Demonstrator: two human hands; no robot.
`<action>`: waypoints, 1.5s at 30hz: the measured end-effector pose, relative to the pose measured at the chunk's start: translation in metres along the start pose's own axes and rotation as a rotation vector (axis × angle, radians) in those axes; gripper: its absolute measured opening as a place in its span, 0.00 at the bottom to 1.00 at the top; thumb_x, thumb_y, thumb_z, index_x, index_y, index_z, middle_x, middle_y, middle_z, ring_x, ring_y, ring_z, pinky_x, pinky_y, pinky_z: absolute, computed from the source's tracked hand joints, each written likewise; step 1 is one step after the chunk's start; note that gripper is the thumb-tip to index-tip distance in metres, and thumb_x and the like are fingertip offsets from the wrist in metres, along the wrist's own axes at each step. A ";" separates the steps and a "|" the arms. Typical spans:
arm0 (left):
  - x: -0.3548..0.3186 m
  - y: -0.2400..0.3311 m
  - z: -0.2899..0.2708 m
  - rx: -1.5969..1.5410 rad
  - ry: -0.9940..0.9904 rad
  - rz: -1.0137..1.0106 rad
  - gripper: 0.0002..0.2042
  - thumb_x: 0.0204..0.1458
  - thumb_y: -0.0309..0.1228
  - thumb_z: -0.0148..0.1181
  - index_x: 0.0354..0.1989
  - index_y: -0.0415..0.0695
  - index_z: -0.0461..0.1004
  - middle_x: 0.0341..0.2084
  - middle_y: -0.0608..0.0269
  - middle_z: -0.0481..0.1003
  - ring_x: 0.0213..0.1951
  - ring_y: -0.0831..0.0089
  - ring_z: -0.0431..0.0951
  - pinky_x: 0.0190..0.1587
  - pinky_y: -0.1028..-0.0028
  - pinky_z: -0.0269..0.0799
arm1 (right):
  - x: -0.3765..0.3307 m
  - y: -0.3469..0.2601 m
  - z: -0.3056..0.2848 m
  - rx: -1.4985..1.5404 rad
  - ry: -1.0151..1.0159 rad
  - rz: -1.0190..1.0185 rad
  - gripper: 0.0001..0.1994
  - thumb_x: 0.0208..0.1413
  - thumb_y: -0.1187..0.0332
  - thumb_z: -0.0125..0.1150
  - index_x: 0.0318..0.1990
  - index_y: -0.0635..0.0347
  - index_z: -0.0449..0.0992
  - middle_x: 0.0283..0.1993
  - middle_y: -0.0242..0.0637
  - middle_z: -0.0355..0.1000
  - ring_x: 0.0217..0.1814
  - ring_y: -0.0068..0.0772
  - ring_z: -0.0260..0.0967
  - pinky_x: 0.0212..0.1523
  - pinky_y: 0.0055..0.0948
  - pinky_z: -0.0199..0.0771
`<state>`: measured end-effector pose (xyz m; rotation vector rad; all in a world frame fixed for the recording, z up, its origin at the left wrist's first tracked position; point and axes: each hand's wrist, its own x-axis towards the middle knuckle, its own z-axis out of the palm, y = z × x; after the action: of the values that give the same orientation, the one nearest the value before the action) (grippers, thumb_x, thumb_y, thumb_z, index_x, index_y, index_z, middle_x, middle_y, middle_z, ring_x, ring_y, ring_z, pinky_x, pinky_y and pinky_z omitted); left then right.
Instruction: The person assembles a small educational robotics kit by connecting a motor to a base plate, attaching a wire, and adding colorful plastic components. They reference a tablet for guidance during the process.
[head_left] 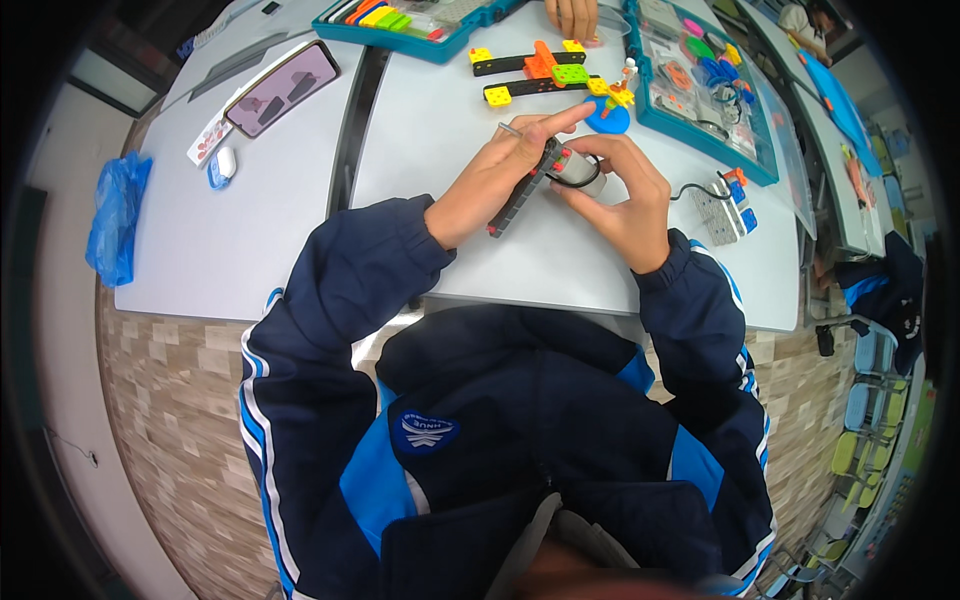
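My left hand grips a black perforated beam with red pegs in it, its index finger stretched out past the top. A thin grey rod sticks out by that hand's fingers. My right hand pinches a pale grey block-like part against the beam; a black cable loops around it. Fingers hide where the two parts meet. Just beyond my hands stands a blue disc with yellow pieces and a small figure on it. Farther off lies an assembly of black beams with yellow, orange and green blocks.
A teal case of colourful parts sits at the right; another teal case is at the back. Near the right edge lies a grey brick with blue pieces. To the left are a phone and a blue bag. Another person's hand is at the back.
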<state>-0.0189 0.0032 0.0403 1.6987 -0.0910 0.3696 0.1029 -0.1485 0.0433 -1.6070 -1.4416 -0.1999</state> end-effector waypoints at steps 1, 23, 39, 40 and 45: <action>0.000 0.000 0.000 0.014 0.005 0.006 0.35 0.64 0.61 0.25 0.70 0.51 0.59 0.59 0.58 0.65 0.61 0.67 0.66 0.65 0.70 0.55 | -0.001 0.000 -0.001 0.001 0.000 0.005 0.19 0.40 0.75 0.74 0.43 0.61 0.78 0.42 0.36 0.77 0.39 0.31 0.73 0.35 0.25 0.72; -0.004 0.005 -0.011 -0.330 0.186 -0.353 0.29 0.68 0.53 0.30 0.59 0.48 0.72 0.49 0.64 0.71 0.51 0.73 0.66 0.55 0.66 0.66 | -0.003 0.014 0.001 -0.009 -0.081 0.230 0.19 0.44 0.73 0.73 0.46 0.60 0.76 0.45 0.34 0.77 0.46 0.28 0.76 0.44 0.29 0.76; -0.003 0.002 -0.002 0.122 0.210 0.026 0.30 0.69 0.51 0.28 0.58 0.45 0.74 0.52 0.62 0.67 0.53 0.74 0.66 0.57 0.76 0.59 | -0.003 0.007 0.004 0.017 -0.060 0.144 0.19 0.43 0.74 0.73 0.44 0.61 0.76 0.42 0.35 0.77 0.42 0.31 0.75 0.39 0.27 0.76; -0.004 0.002 0.000 0.095 0.226 0.029 0.30 0.69 0.51 0.28 0.58 0.44 0.74 0.52 0.61 0.66 0.53 0.73 0.66 0.59 0.75 0.58 | -0.002 0.007 0.005 0.029 -0.041 0.125 0.18 0.42 0.74 0.73 0.43 0.60 0.76 0.41 0.36 0.76 0.40 0.33 0.75 0.37 0.28 0.74; -0.005 0.001 0.004 0.043 0.238 0.079 0.28 0.69 0.49 0.32 0.58 0.42 0.74 0.51 0.60 0.63 0.54 0.72 0.66 0.60 0.75 0.57 | -0.002 0.006 0.006 0.020 -0.016 0.096 0.18 0.41 0.74 0.73 0.42 0.60 0.76 0.39 0.36 0.76 0.37 0.36 0.74 0.35 0.28 0.73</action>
<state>-0.0236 -0.0017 0.0395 1.6850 0.0252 0.6334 0.1044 -0.1450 0.0358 -1.6610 -1.3709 -0.1171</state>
